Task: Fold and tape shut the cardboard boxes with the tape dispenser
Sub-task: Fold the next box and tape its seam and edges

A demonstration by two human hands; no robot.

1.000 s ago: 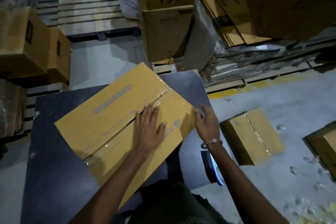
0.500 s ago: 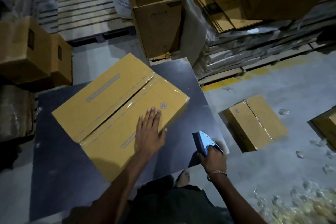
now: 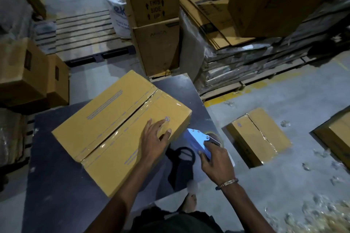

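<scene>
A yellow cardboard box lies closed on the dark table, with clear tape along its middle seam. My left hand rests flat on the box's near right corner, fingers straight. My right hand grips the blue tape dispenser just right of the box, above the table's right edge. The dispenser's nose points toward the box's right side and does not touch it.
A taped yellow box lies on the floor to the right, another at the right edge. Brown cartons and flat cardboard on pallets stand behind the table. Stacked boxes sit at the left. Plastic scraps litter the floor lower right.
My right hand left the box's corner, dropped below the table edge, took hold of the tape dispenser and raised it beside the box. My left hand slid toward the box's right corner.
</scene>
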